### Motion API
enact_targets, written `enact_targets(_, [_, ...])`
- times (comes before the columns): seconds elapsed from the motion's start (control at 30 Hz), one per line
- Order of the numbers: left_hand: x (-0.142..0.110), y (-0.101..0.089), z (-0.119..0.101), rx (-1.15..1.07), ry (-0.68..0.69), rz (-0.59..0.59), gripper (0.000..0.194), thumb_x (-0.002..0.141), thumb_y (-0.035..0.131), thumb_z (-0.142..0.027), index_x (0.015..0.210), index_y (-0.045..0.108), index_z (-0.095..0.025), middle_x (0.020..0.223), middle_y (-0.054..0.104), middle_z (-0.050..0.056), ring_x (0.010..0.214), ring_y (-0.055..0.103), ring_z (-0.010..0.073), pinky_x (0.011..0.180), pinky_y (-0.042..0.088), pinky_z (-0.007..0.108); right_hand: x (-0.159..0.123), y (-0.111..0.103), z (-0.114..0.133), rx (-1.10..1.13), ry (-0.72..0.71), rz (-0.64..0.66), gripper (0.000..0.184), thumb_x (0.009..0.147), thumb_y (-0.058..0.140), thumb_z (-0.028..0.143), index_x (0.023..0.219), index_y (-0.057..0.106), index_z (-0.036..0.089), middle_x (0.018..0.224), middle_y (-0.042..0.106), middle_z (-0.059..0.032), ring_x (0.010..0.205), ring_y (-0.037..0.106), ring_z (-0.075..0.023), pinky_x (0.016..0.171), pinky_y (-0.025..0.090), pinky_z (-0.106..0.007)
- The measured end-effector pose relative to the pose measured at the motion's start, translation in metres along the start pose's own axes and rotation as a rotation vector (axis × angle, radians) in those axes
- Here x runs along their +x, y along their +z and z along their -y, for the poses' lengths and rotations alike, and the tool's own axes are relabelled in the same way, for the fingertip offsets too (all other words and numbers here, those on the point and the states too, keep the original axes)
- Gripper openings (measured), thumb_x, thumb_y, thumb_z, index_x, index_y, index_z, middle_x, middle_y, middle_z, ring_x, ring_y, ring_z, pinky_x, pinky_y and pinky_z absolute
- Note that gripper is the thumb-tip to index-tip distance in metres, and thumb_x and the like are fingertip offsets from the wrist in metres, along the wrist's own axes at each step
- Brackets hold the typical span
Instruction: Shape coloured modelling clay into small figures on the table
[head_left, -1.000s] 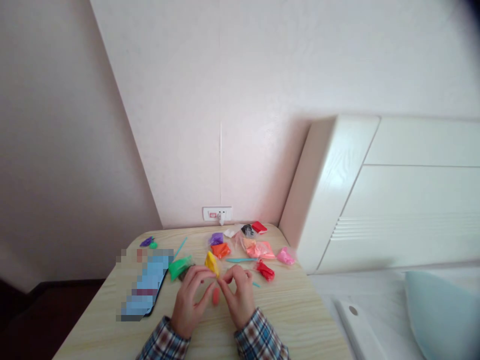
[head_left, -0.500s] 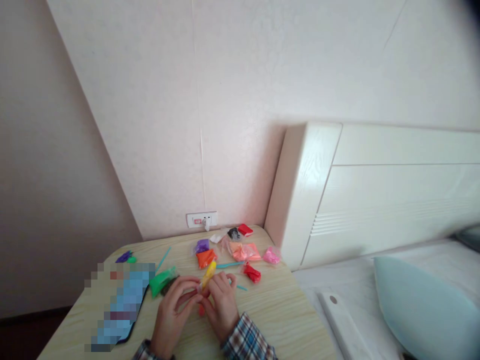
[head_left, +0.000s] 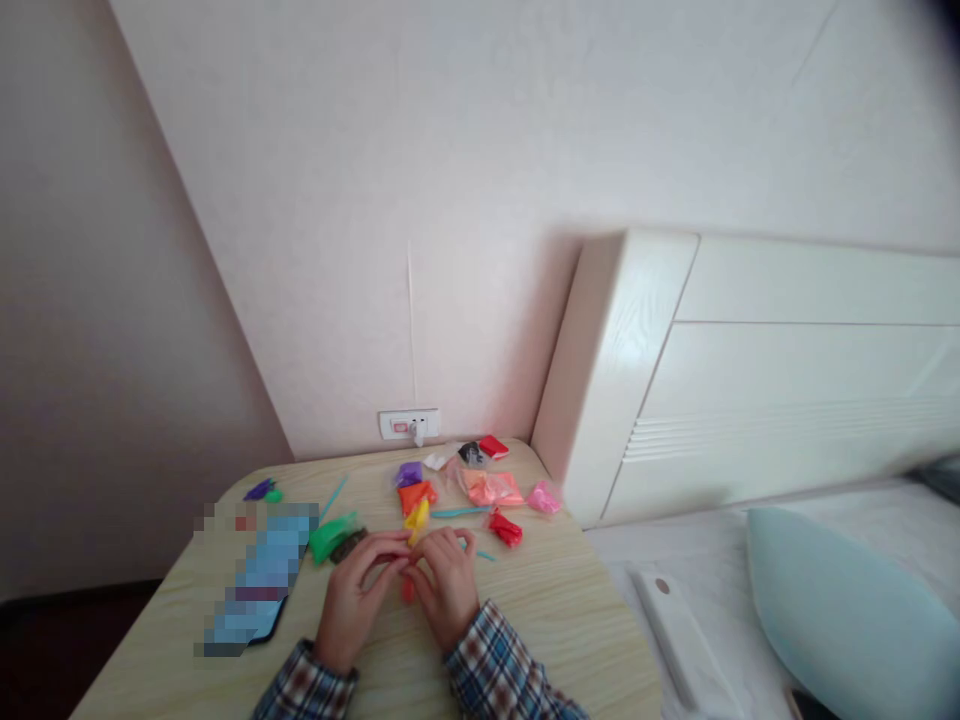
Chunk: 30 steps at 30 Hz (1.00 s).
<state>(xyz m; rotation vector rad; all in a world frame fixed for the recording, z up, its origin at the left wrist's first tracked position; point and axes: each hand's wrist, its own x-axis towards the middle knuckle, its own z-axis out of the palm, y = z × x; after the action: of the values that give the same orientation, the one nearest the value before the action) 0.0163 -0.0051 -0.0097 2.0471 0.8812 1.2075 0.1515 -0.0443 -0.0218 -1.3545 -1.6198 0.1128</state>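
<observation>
The table point(head_left: 555, 620) supports all items. Left hand point(head_left: 354, 600) and right hand point(head_left: 446, 585) meet above it, each with thumb and fingertips drawn together; pinched contents indeterminable. Yellow packet point(head_left: 417, 520): just beyond the fingertips. Orange-red piece point(head_left: 407, 589): between the hands.

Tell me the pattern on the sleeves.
Plaid: blue, white and brown checks on both sleeves, clearest in the head view.
</observation>
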Motion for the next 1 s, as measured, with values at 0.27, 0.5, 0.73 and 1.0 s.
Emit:
enact_targets(0.27, [-0.002,0.001,-0.003,-0.025,0.035,0.001,0.013,0.083,0.050,-0.019,0.085,0.063,-0.018,0.104,0.063,0.010,0.102,0.056,0.0218,0.089,0.047,0.040,-0.003,-0.001,-0.004,0.003,-0.030,-0.015,0.014,0.076,0.055,0.013,0.085,0.051,0.021,0.079,0.063,0.0040,0.079,0.059,-0.0148,0.084,0.026,-0.034])
enact_targets(0.5, [-0.003,0.000,-0.009,-0.129,0.004,-0.014,0.014,0.083,0.050,-0.018,0.085,0.064,-0.017,0.104,0.063,0.010,0.101,0.057,0.0216,0.086,0.049,0.038,-0.003,-0.004,-0.001,0.066,0.021,0.020,0.011,0.080,0.052,0.023,0.091,0.050,0.020,0.086,0.063,-0.0013,0.084,0.060,-0.0186,0.088,0.027,-0.039])
enact_targets(0.73, [-0.004,-0.001,-0.015,-0.183,-0.033,0.037,0.016,0.084,0.048,-0.016,0.089,0.063,-0.017,0.108,0.061,0.010,0.104,0.056,0.0203,0.087,0.049,0.035,-0.006,-0.004,-0.006,0.052,0.043,0.053,0.010,0.082,0.051,0.027,0.089,0.052,0.020,0.084,0.065,-0.0011,0.081,0.061,-0.0185,0.085,0.028,-0.038])
enact_targets(1.0, [-0.005,-0.001,-0.015,-0.240,-0.051,0.099,0.016,0.083,0.050,-0.019,0.094,0.062,-0.017,0.110,0.059,0.012,0.107,0.054,0.0223,0.086,0.051,0.038,-0.005,-0.006,-0.004,0.025,0.013,-0.031,0.009,0.079,0.056,0.026,0.085,0.052,0.021,0.078,0.064,0.0037,0.076,0.061,-0.0143,0.080,0.030,-0.033])
